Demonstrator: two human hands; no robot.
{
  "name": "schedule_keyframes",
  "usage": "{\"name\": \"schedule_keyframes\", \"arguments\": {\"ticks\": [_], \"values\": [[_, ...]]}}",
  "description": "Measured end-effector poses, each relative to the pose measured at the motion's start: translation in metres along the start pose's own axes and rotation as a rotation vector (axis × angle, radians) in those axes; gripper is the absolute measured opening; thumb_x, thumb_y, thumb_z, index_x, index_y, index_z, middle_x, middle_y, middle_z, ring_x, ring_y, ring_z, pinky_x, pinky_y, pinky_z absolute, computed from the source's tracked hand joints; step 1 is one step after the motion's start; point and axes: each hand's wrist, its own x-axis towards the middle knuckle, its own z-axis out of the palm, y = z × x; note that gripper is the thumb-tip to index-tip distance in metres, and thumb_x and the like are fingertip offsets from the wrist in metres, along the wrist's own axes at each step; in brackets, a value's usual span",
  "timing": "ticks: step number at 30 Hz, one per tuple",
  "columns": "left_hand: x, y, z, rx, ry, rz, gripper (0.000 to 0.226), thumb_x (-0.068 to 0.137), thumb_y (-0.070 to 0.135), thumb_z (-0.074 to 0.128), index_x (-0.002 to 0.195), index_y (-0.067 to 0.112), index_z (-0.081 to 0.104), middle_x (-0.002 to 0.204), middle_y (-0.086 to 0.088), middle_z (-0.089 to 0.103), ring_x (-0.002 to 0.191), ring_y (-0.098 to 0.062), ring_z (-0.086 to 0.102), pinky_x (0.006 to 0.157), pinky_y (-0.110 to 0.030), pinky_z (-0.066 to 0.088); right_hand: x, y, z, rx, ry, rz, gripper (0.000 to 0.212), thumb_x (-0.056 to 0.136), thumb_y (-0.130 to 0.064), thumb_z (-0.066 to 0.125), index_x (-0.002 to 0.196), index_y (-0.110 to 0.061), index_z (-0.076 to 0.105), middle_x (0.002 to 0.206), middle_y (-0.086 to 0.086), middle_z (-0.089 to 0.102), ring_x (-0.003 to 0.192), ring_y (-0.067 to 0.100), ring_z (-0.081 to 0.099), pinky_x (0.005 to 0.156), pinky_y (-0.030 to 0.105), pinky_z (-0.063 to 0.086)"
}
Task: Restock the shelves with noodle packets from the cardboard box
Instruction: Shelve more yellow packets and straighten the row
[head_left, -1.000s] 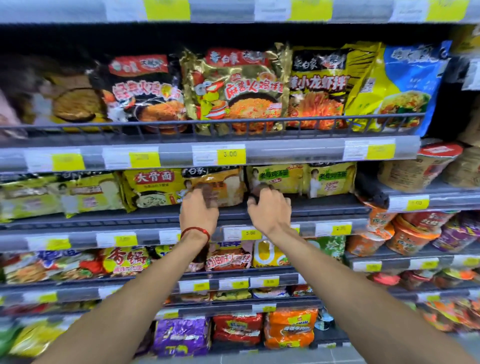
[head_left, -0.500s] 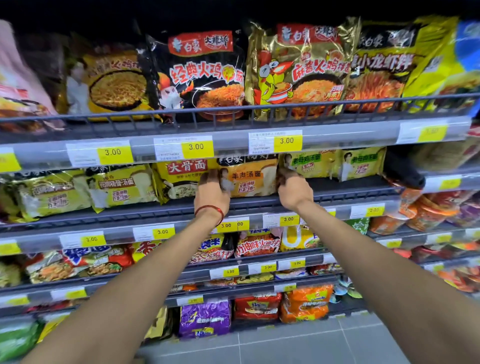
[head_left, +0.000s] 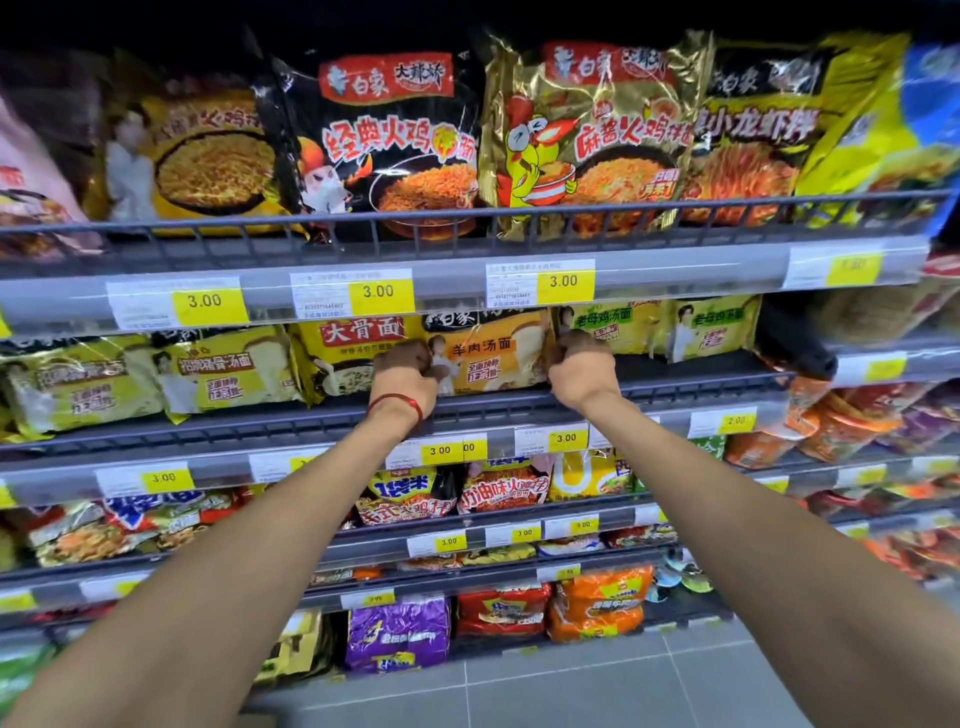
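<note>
head view, shelving bay, both arms stretched forward. target: tan noodle packet (head_left: 493, 358) on the second shelf (head_left: 701, 382), standing on its lower edge behind the low front fence (head_left: 519, 404), printed face toward the camera, lettering upright. its visible part is wider than tall, so the long axis appears to run left-right along the shelf; the top edge is hidden behind the price rail (head_left: 452, 283) above, so full height cannot be told. left hand (head_left: 402, 374) holds the packet's left edge, fingers curled together around it, tips out of sight behind the wrapper; a red band (head_left: 397, 406) sits on that wrist. right hand (head_left: 582, 370) grips the right edge, fingers bunched and curled, knuckles toward the camera, tips hidden. neighbours: a yellow packet (head_left: 358, 345) just beside it on the left, partly behind the left hand; yellow-green packets (head_left: 623, 327) on the right. the shelf above carries a black packet (head_left: 395, 145) and a gold packet (head_left: 587, 135), both upright.
</note>
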Motion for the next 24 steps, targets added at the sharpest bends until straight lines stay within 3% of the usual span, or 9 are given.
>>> {"name": "schedule_keyframes", "arguments": {"ticks": [3, 7, 11, 15, 18, 21, 24], "values": [[-0.001, -0.001, 0.001, -0.029, -0.004, -0.030, 0.021, 0.088, 0.028, 0.070, 0.079, 0.010, 0.066, 0.078, -0.002, 0.062, 0.076, -0.022, 0.060, 0.066, -0.023, 0.039, -0.003, 0.001, 0.001, 0.034, 0.004, 0.022, 0.026, 0.093, -0.017, 0.060, 0.116, -0.004, 0.062, 0.112, 0.019, 0.067, 0.101, 0.037, 0.065, 0.079, 0.034, 0.052], [-0.001, 0.000, 0.003, -0.022, 0.011, -0.035, 0.026, 0.087, 0.035, 0.070, 0.074, 0.013, 0.064, 0.077, -0.003, 0.066, 0.082, -0.028, 0.063, 0.075, -0.032, 0.052, -0.004, 0.008, -0.002, 0.124, -0.061, -0.004, 0.022, 0.085, -0.017, 0.068, 0.107, -0.013, 0.070, 0.108, 0.011, 0.072, 0.100, 0.033, 0.065, 0.086, 0.035, 0.055], [-0.004, 0.005, 0.006, -0.041, 0.055, -0.074, 0.032, 0.086, 0.040, 0.070, 0.064, 0.023, 0.054, 0.071, -0.004, 0.064, 0.078, -0.028, 0.062, 0.070, -0.030, 0.051, -0.012, 0.007, 0.000, 0.123, -0.018, 0.015, 0.024, 0.084, -0.017, 0.067, 0.108, -0.012, 0.068, 0.098, 0.012, 0.072, 0.087, 0.032, 0.065, 0.073, 0.027, 0.051], [-0.006, 0.003, 0.005, -0.089, 0.055, -0.086, 0.030, 0.086, 0.040, 0.070, 0.066, 0.020, 0.059, 0.077, -0.008, 0.069, 0.077, -0.027, 0.064, 0.065, -0.027, 0.048, -0.036, -0.003, 0.002, 0.177, 0.111, -0.013, 0.020, 0.086, -0.012, 0.063, 0.105, -0.009, 0.060, 0.101, 0.014, 0.063, 0.083, 0.035, 0.060, 0.071, 0.033, 0.049], [-0.007, 0.003, 0.001, -0.142, 0.035, -0.058, 0.025, 0.084, 0.035, 0.074, 0.078, 0.011, 0.069, 0.086, -0.009, 0.071, 0.081, -0.026, 0.065, 0.076, -0.029, 0.051, -0.049, -0.014, 0.001, 0.121, 0.076, -0.020, 0.014, 0.090, -0.023, 0.063, 0.096, -0.012, 0.058, 0.098, 0.014, 0.063, 0.085, 0.035, 0.061, 0.068, 0.032, 0.043], [-0.010, -0.003, -0.005, -0.162, -0.006, -0.021, 0.020, 0.083, 0.027, 0.075, 0.092, 0.009, 0.073, 0.095, -0.007, 0.073, 0.090, -0.023, 0.067, 0.085, -0.029, 0.052, -0.058, -0.032, 0.011, 0.003, 0.055, -0.016, 0.036, 0.090, -0.042, 0.063, 0.107, -0.012, 0.057, 0.106, 0.011, 0.061, 0.090, 0.034, 0.061, 0.071, 0.036, 0.048], [-0.012, -0.020, -0.013, -0.178, 0.012, -0.010, 0.012, 0.081, 0.025, 0.073, 0.092, 0.023, 0.072, 0.100, 0.000, 0.075, 0.095, -0.021, 0.069, 0.088, -0.033, 0.055, -0.062, -0.053, 0.029, -0.156, 0.027, 0.015, 0.054, 0.088, -0.062, 0.057, 0.101, -0.010, 0.064, 0.113, 0.014, 0.056, 0.099, 0.035, 0.060, 0.087, 0.041, 0.048]]}}
